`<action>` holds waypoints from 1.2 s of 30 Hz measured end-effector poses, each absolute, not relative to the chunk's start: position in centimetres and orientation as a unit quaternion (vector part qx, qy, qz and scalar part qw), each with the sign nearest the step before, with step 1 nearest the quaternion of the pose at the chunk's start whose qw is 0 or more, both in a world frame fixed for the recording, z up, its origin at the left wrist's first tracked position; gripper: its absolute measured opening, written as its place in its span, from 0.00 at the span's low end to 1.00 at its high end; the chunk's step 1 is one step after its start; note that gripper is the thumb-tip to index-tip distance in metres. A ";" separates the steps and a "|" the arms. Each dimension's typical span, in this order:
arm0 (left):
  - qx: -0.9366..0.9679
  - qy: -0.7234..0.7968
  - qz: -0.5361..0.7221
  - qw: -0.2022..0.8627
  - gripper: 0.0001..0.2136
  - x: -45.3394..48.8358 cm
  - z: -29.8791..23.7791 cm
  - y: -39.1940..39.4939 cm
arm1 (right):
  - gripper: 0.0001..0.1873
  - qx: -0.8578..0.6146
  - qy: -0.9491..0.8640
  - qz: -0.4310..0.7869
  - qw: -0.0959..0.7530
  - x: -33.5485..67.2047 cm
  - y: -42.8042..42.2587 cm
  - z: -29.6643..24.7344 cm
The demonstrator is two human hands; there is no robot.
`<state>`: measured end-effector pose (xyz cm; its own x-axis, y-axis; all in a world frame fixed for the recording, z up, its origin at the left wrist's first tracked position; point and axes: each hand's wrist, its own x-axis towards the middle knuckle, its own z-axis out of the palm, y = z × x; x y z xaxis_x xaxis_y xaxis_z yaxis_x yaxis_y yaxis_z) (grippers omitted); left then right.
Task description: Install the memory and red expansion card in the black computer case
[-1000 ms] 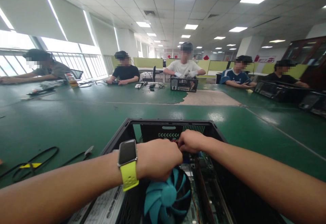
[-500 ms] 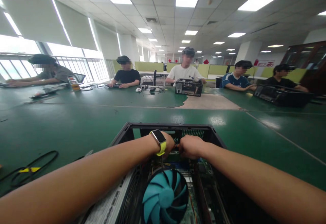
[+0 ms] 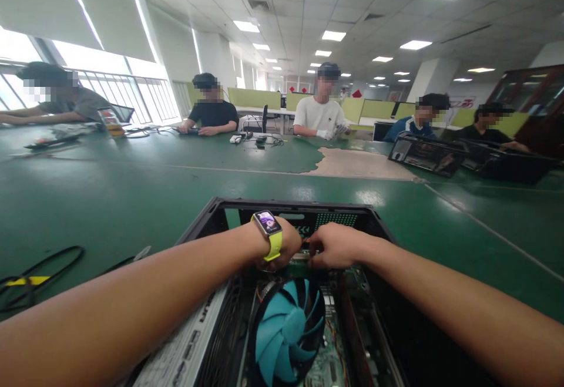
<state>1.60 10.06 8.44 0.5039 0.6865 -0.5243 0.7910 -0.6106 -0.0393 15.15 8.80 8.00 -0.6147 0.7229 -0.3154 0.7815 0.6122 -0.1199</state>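
An open black computer case [image 3: 291, 205] lies in front of me, and both my hands reach into its far end. My left hand [image 3: 284, 245], with a yellow-strapped watch [image 3: 273, 243] at the wrist, is bent downward over the circuit board; its fingertips are mostly hidden. Facing it, my right hand [image 3: 332, 245] has its fingers curled together toward the left hand. A bit of coloured wire [image 3: 305, 240] shows between the two hands, but what each one grips is unclear. Nearer me is a round cooling fan [image 3: 293, 325] with turquoise blades.
A labelled power supply [image 3: 189, 334] runs along the case's left side. On the green table [image 3: 154, 193] at left is a black cable [image 3: 66, 252]. Across the table several people work; one wears white gloves [image 3: 328, 133]. Another computer case [image 3: 423, 155] stands at the far right.
My view has tilted slightly downward. Both hands stay at the case's far end, and the right fingers show more. Across the table, the co-worker's computer case has shifted right.
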 end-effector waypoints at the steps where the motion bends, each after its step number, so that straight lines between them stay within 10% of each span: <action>1: 0.860 0.420 -0.267 0.115 0.05 1.4 9.0 9.7 | 0.22 0.400 0.900 -0.135 0.109 15.2 8.6 8.0; 10: 0.897 0.386 -0.205 0.060 0.24 1.0 14.1 5.7 | 0.14 0.479 0.871 -0.060 0.094 17.8 4.9 10.8; 19: 0.840 0.411 -0.278 0.219 0.14 -0.1 13.1 8.1 | 0.14 0.532 0.843 -0.071 0.039 19.3 1.2 13.9; 36: 0.888 0.372 -0.254 0.095 0.12 0.1 13.6 7.1 | 0.14 0.575 0.812 -0.020 0.101 18.6 0.4 9.3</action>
